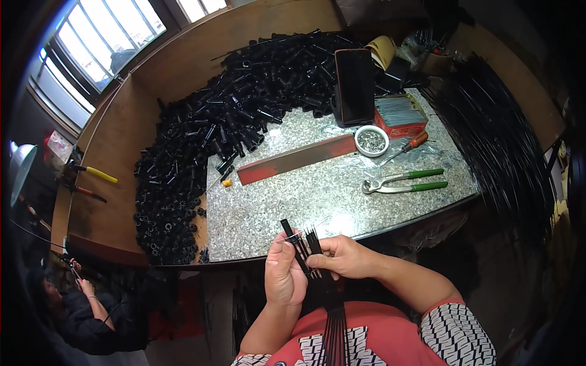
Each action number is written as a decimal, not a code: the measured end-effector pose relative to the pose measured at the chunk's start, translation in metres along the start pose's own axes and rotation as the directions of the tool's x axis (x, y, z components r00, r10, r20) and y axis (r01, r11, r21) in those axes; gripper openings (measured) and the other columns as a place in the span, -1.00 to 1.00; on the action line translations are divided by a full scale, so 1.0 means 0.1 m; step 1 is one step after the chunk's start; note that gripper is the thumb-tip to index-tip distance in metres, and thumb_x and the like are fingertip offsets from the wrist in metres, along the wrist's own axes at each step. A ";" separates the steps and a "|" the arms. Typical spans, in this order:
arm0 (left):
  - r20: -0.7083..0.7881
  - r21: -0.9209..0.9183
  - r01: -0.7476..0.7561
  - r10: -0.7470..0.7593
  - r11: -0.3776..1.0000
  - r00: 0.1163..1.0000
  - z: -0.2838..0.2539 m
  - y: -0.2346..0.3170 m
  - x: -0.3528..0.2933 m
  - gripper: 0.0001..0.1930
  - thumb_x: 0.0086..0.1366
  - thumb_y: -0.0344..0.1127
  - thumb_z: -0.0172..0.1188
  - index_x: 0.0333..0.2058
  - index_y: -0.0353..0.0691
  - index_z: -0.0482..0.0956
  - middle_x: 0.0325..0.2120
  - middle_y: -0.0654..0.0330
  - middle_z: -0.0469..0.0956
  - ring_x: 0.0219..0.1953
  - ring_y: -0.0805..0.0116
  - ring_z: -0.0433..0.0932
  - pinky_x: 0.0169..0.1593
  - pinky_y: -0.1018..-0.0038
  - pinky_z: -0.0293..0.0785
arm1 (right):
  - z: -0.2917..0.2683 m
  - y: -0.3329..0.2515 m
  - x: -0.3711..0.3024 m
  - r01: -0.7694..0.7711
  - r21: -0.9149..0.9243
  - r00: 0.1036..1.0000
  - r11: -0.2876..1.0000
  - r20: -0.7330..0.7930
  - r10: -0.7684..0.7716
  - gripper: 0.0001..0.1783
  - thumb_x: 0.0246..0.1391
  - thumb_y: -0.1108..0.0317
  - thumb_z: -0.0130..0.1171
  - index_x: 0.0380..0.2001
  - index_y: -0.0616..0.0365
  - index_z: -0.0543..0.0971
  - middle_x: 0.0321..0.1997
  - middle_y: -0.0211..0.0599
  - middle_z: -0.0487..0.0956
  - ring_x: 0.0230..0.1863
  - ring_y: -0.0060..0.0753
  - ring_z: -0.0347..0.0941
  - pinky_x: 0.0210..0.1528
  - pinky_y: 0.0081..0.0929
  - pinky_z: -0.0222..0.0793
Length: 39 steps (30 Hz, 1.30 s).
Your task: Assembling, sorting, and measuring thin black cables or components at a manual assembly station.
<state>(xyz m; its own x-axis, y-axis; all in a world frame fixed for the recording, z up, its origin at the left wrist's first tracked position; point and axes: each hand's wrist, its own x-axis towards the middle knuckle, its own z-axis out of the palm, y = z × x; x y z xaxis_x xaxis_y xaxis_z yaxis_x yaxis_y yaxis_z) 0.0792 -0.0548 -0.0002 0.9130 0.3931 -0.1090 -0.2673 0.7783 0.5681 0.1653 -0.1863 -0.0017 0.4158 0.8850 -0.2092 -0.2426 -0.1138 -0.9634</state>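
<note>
My left hand (283,276) is closed around a short black tube (285,227), whose upper end sticks out above the fingers. A thin pale wire (293,235) crosses the tube near my left thumb and fingertips. My right hand (349,257) is closed on a bundle of thin black rods (336,335), which look like umbrella ribs. Their tips fan out beside the tube, and their long ends hang down over my lap. Both hands are close together just off the table's front edge. Where rods and tube meet, the fingers partly hide them.
On the speckled tabletop (274,201) lie green-handled pincers (406,182), a screwdriver (415,143), a white bowl of small metal parts (371,141) and a long bar (296,160). A phone (354,85) stands behind. Black tubes (201,131) heap leftward; black rods (506,134) lie right. Another person (79,311) sits lower left.
</note>
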 end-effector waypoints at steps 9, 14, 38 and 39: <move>0.019 0.072 0.019 -0.021 0.997 1.000 -0.02 -0.01 -0.04 -0.70 0.37 -0.23 0.05 -0.07 -0.33 0.45 -0.22 0.13 0.56 -0.16 0.33 0.55 -0.03 0.41 0.47 | 0.01 -0.08 -0.03 -0.023 -0.009 0.999 1.000 0.025 0.024 -0.72 0.21 0.15 0.12 -0.29 0.17 0.58 -0.54 -0.52 0.51 -0.65 -0.73 0.34 -0.62 -0.71 0.24; 0.033 0.061 0.035 -0.037 0.998 0.999 0.00 -0.02 -0.07 -0.68 0.40 -0.20 -0.01 -0.07 -0.35 0.46 -0.20 0.11 0.56 -0.18 0.34 0.54 -0.01 0.43 0.43 | 0.01 -0.08 -0.04 -0.010 -0.012 0.999 1.000 0.045 0.011 -0.71 0.21 0.14 0.12 -0.35 0.17 0.58 -0.54 -0.52 0.52 -0.65 -0.72 0.35 -0.62 -0.70 0.25; 0.115 0.151 0.094 -0.112 0.984 0.987 0.08 -0.03 -0.03 -0.70 0.48 -0.21 -0.27 -0.13 -0.31 0.34 -0.23 -0.05 0.52 -0.13 0.11 0.54 -0.02 0.24 0.47 | -0.09 -0.52 -0.58 0.309 -0.743 0.951 0.594 0.256 -0.174 -0.67 0.04 0.18 0.19 -0.29 0.25 0.49 -0.38 -0.06 0.53 -0.26 0.04 0.48 -0.20 -0.16 0.39; 0.115 0.155 0.106 -0.124 0.982 0.986 0.04 0.00 -0.03 -0.70 0.47 -0.20 -0.27 -0.12 -0.30 0.35 -0.24 -0.02 0.51 -0.18 0.14 0.55 -0.07 0.26 0.49 | -0.06 -0.62 -0.63 0.404 -0.659 0.898 0.634 0.419 -0.136 -0.61 0.02 0.22 0.21 -0.13 0.23 0.45 -0.26 -0.07 0.51 -0.15 0.01 0.46 -0.13 -0.18 0.38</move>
<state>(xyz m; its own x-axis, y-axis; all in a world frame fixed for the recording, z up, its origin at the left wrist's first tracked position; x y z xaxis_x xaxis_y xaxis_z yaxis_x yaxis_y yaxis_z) 0.0778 -0.0580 0.0035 0.9686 0.2342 -0.0839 -0.1182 0.7300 0.6731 0.1593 -0.2377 0.0701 0.0392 0.9991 0.0132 0.5918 -0.0126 -0.8060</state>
